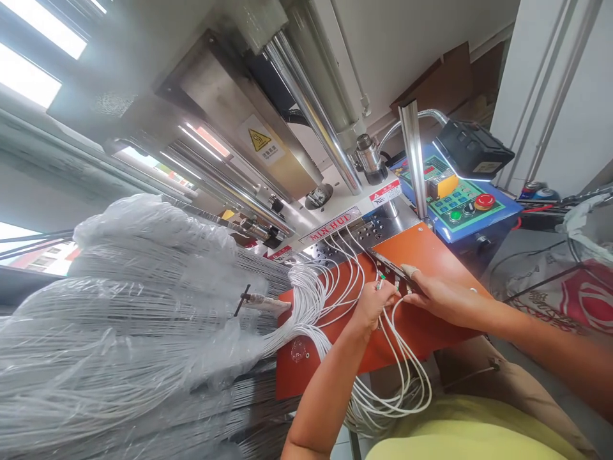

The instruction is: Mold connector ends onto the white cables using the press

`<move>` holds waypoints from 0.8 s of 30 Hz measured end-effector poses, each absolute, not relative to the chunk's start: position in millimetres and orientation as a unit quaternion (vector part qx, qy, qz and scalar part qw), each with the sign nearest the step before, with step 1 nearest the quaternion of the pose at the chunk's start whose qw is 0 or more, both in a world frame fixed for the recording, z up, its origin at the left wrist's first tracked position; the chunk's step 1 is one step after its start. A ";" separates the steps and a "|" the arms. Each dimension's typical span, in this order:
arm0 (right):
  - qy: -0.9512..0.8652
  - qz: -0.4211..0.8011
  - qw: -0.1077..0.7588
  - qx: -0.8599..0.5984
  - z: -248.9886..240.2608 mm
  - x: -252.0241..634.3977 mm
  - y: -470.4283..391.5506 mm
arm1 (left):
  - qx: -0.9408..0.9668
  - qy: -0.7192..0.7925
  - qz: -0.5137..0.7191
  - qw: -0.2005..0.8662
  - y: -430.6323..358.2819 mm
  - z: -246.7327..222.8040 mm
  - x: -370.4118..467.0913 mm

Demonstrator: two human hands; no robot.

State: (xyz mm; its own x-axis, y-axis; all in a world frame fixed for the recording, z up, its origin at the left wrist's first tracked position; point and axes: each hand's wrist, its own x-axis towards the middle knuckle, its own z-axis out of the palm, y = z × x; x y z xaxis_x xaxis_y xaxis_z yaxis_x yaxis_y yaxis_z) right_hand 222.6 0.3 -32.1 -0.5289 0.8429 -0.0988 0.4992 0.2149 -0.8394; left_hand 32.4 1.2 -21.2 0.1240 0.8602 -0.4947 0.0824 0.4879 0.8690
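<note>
My left hand is closed in a pinch on the end of a white cable, where a small green-tipped connector shows between the fingers. My right hand, with a pale cover on one fingertip, grips the near end of a long dark metal mould bar. Several small metal connectors sit along that bar's near side. The bar slants over an orange board, its far end close to the machine's opening. White cables hang in loops below my left hand. Fingers partly hide the connectors.
A moulding machine with steel columns stands ahead. White cables bunch beside a T-handled clamp. Plastic-wrapped cable bundles fill the left. At right are a blue control box with a red button and a black lamp.
</note>
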 end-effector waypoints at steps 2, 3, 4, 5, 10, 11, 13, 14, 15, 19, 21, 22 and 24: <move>-0.755 0.439 0.190 -0.448 -28.3 222.5 -0.1 | 0.407 0.588 0.310 0.627 0.6 -19.5 33.6; -0.756 0.439 0.185 -0.449 -26.6 222.4 -0.3 | 0.411 0.588 0.312 0.623 0.3 -18.5 34.6; -0.758 0.439 0.179 -0.448 -25.2 222.3 -0.5 | 0.415 0.590 0.314 0.617 -0.1 -17.8 35.9; -0.759 0.438 0.174 -0.450 -24.3 222.1 -0.8 | 0.417 0.591 0.318 0.613 -0.4 -17.4 37.4; -0.758 0.424 0.184 -0.459 -26.7 217.6 -3.7 | 0.372 0.601 0.353 0.613 -0.2 -22.9 47.2; -0.756 0.421 0.186 -0.465 -27.6 216.3 -4.6 | 0.360 0.604 0.358 0.615 0.3 -24.1 48.0; -0.753 0.415 0.186 -0.476 -28.0 214.2 -6.4 | 0.366 0.603 0.355 0.614 1.3 -24.1 46.0; -0.752 0.412 0.185 -0.480 -27.5 213.4 -7.3 | 0.390 0.599 0.339 0.612 1.6 -22.4 43.1; -0.751 0.411 0.182 -0.484 -26.5 213.0 -8.1 | 0.424 0.593 0.317 0.607 1.5 -19.6 39.0; -0.752 0.405 0.162 -0.494 -20.6 213.0 -9.8 | 0.523 0.580 0.317 0.538 -3.7 -3.3 19.3; -0.756 0.397 0.159 -0.496 -19.3 213.0 -9.6 | 0.510 0.570 0.384 0.517 -7.9 1.4 14.0; -0.757 0.393 0.159 -0.497 -19.5 212.9 -9.3 | 0.496 0.561 0.415 0.517 -9.8 1.6 13.3; -0.761 0.387 0.159 -0.496 -21.2 212.4 -8.7 | 0.460 0.549 0.458 0.526 -12.3 -2.3 14.5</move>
State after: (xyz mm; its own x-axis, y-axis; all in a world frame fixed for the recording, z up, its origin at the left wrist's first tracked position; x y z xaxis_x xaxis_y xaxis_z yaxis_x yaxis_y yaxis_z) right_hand 212.4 -8.7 -21.2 -0.4567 0.8781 -0.1426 0.6322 0.2075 -0.7465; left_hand 14.5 -12.3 -2.3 -0.0224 0.9874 -0.1569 0.0234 0.1574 0.9873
